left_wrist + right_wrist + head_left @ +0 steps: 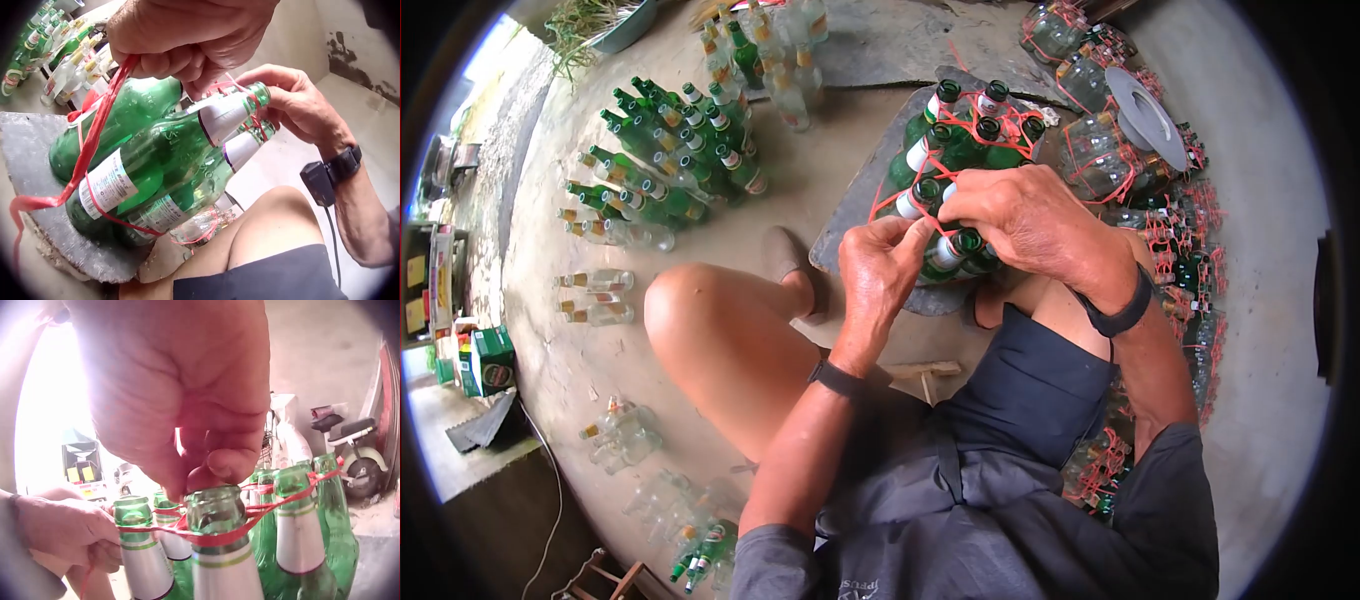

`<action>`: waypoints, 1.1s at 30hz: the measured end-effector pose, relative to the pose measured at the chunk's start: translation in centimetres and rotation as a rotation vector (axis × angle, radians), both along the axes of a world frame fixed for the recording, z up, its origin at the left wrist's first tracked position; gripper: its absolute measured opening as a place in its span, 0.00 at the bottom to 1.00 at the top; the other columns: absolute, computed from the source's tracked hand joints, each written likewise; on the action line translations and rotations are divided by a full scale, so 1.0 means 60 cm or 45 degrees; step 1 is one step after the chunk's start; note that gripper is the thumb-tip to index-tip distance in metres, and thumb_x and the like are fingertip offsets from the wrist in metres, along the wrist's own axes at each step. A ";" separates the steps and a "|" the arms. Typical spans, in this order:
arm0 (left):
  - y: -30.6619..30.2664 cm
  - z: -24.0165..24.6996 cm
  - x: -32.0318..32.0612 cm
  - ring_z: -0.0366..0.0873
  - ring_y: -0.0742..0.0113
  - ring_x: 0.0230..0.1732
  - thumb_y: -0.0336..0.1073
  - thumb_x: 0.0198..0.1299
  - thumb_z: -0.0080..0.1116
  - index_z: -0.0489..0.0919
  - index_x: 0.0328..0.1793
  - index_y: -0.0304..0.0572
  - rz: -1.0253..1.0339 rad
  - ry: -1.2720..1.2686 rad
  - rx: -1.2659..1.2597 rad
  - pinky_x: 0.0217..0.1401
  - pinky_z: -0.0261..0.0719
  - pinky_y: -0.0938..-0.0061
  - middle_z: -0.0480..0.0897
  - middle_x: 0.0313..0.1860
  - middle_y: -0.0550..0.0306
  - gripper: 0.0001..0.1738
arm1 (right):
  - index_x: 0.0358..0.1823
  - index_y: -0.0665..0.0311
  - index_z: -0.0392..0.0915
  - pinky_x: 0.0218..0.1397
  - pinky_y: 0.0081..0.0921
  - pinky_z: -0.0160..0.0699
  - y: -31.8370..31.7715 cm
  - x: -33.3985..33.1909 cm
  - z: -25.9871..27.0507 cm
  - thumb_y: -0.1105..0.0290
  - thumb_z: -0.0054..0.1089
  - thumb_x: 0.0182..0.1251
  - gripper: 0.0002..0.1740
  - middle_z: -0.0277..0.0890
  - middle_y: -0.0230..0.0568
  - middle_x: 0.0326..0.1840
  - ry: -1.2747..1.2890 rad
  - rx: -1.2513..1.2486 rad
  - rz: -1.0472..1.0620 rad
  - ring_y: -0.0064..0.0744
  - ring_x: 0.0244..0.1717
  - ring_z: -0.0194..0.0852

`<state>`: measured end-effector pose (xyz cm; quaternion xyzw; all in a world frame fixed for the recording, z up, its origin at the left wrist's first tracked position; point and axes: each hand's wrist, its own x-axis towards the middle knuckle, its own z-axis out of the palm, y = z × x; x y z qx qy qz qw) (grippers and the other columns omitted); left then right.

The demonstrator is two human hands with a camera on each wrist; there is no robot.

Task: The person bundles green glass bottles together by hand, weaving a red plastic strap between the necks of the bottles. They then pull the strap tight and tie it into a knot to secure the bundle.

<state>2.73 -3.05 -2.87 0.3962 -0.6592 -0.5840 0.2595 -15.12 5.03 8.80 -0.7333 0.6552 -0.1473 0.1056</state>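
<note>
Green bottles with white neck labels stand bunched on a grey slab (840, 215), red strap (928, 212) running around and between their necks. My left hand (878, 270) is at the near side of the bunch; in the left wrist view its curled fingers (169, 62) grip the red strap (87, 153), whose loose end hangs past the bottles. My right hand (1040, 225) bends over the necks, thumb and fingers drawn together at the strap. In the right wrist view that hand (181, 394) is just behind a bottle mouth (215, 509), its fingertips partly hidden.
Loose green bottles (665, 150) and clear bottles (600, 295) stand on the floor at the left. Strapped bundles (1095, 155) line the right wall, with a grey lid (1150, 120) on them. My knees flank the slab. A scooter (359, 450) stands behind.
</note>
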 end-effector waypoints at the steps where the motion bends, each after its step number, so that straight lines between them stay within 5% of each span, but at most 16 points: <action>1: 0.003 0.003 -0.003 0.67 0.85 0.26 0.40 0.74 0.73 0.92 0.39 0.26 0.024 -0.016 0.033 0.25 0.65 0.77 0.76 0.21 0.74 0.19 | 0.45 0.60 0.88 0.48 0.49 0.85 -0.003 0.002 0.001 0.77 0.64 0.66 0.09 0.86 0.48 0.43 -0.004 0.084 0.024 0.59 0.46 0.87; 7: 0.012 -0.009 -0.016 0.65 0.85 0.26 0.43 0.74 0.75 0.90 0.34 0.26 0.065 0.003 0.053 0.24 0.63 0.77 0.74 0.20 0.74 0.23 | 0.46 0.60 0.89 0.49 0.50 0.85 -0.029 -0.038 -0.028 0.72 0.65 0.71 0.07 0.89 0.50 0.41 -0.337 0.262 0.167 0.61 0.49 0.88; 14: 0.012 -0.006 -0.018 0.65 0.85 0.26 0.44 0.75 0.75 0.91 0.34 0.28 0.065 0.033 0.176 0.24 0.62 0.77 0.74 0.21 0.74 0.23 | 0.49 0.66 0.86 0.53 0.49 0.84 -0.034 -0.033 -0.007 0.79 0.67 0.68 0.10 0.87 0.51 0.43 -0.206 0.430 0.180 0.62 0.50 0.86; 22: 0.009 -0.007 -0.012 0.64 0.85 0.25 0.45 0.75 0.75 0.91 0.33 0.27 0.057 0.039 0.169 0.24 0.61 0.76 0.74 0.20 0.74 0.24 | 0.41 0.69 0.79 0.49 0.53 0.79 -0.041 -0.024 0.020 0.80 0.66 0.65 0.06 0.78 0.50 0.42 -0.015 0.363 0.269 0.61 0.48 0.83; 26: 0.011 -0.012 -0.008 0.64 0.85 0.25 0.45 0.75 0.74 0.90 0.32 0.27 0.049 0.023 0.127 0.23 0.60 0.75 0.73 0.20 0.73 0.25 | 0.43 0.67 0.82 0.47 0.54 0.83 -0.040 -0.027 0.018 0.79 0.66 0.61 0.09 0.83 0.56 0.38 0.024 0.262 0.295 0.65 0.45 0.86; 28: 0.011 -0.012 -0.009 0.64 0.85 0.25 0.45 0.76 0.73 0.90 0.32 0.27 0.045 0.021 0.128 0.23 0.60 0.75 0.73 0.20 0.72 0.25 | 0.42 0.69 0.77 0.45 0.51 0.79 -0.034 -0.022 0.025 0.81 0.66 0.66 0.07 0.76 0.48 0.43 -0.001 0.280 0.302 0.59 0.46 0.83; 33: 0.011 -0.009 -0.010 0.64 0.84 0.25 0.46 0.76 0.72 0.89 0.31 0.26 0.014 -0.020 0.135 0.23 0.61 0.75 0.73 0.20 0.72 0.26 | 0.45 0.68 0.79 0.44 0.47 0.82 -0.022 -0.027 0.011 0.80 0.66 0.69 0.07 0.78 0.47 0.43 -0.151 0.143 0.303 0.57 0.43 0.84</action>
